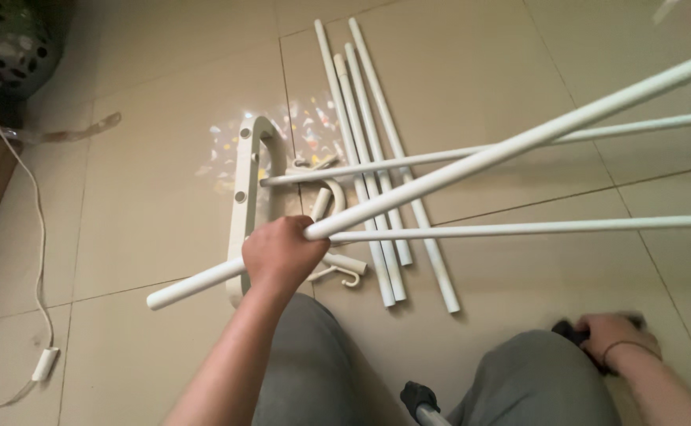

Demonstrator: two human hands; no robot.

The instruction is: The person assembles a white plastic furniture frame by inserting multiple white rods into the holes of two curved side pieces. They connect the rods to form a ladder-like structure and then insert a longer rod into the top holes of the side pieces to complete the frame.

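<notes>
— white metal tube, long and round point(472, 162), sits in the left hand point(282, 254), fist closed tight around it near the low end, the far end poking up and off to the right.

— and two more thin white rods point(535, 230) fan out from about the same spot. can you tell if the fist holds those too?

— not really; they meet at the knuckles, but the grip on them is hidden. that's my worry: if they're only leaning, one could slide out and clatter onto the beige tiled floor point(148, 205).

— onto the row of loose white tubes point(373, 197) lying there, which would roll.

— yes, and the white curved bracket with round holes point(244, 197) lies just under the fist, with small white hook pieces point(344, 270) beside it. a dropped end could knock those about.

— what about the right hand point(615, 335)?

— down on the floor by the knee, curled over something dark point(570, 331); blurred, so i can't tell what it is, or whether it's truly gripped. with one hand on a long tube, the far end may swing wide.

— and the white cord point(34, 213) on the left?

— well apart; not much risk.
</notes>
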